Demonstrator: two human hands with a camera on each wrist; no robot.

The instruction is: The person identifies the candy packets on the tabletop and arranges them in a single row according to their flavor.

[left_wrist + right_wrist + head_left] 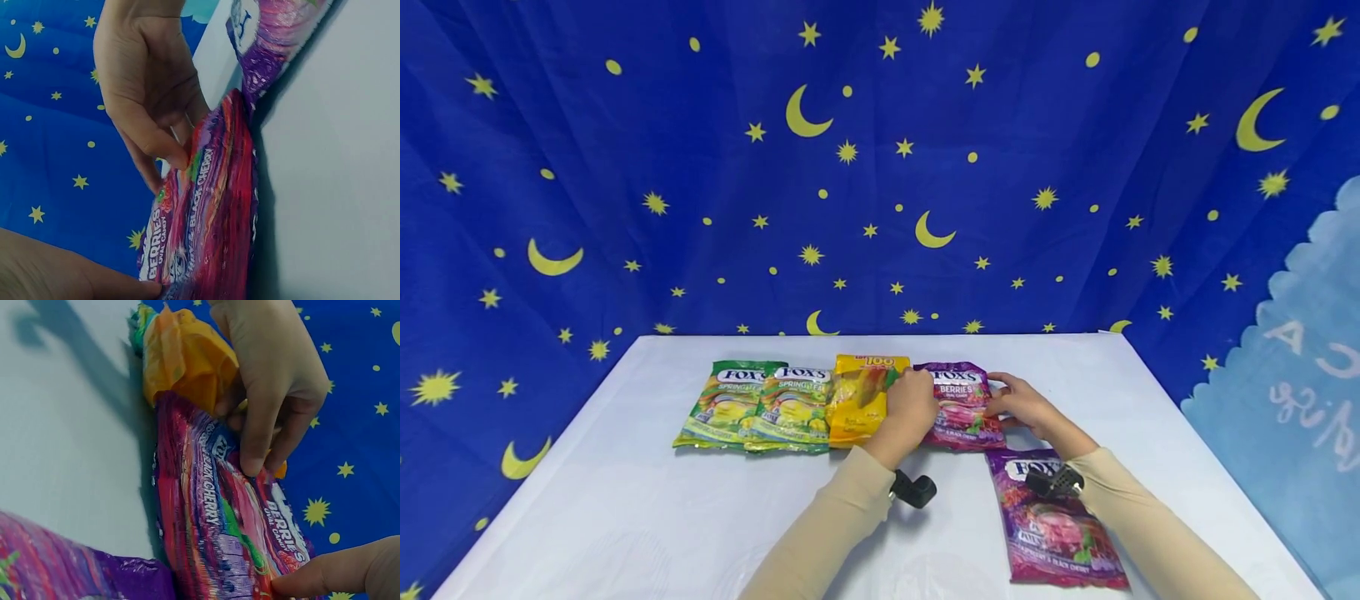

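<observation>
A purple Fox's Berries candy bag (958, 408) lies in the row on the white table, between my two hands. My left hand (912, 408) grips its left edge, right beside a yellow candy bag (853, 404). At the opposite edge my right hand (1030, 406) holds it, the thumb on the printed front in the left wrist view and other fingers partly hidden behind. The right wrist view shows the left hand (275, 381) with a fingertip on the wrapper. A second purple Fox's bag (1060, 533) lies nearer, partly under the right wrist.
Two green Fox's Spring Tea bags (722, 408) (793, 412) overlap at the row's left end, next to the yellow bag. The white table (647, 517) ends at a blue star-and-moon curtain (880, 192) behind.
</observation>
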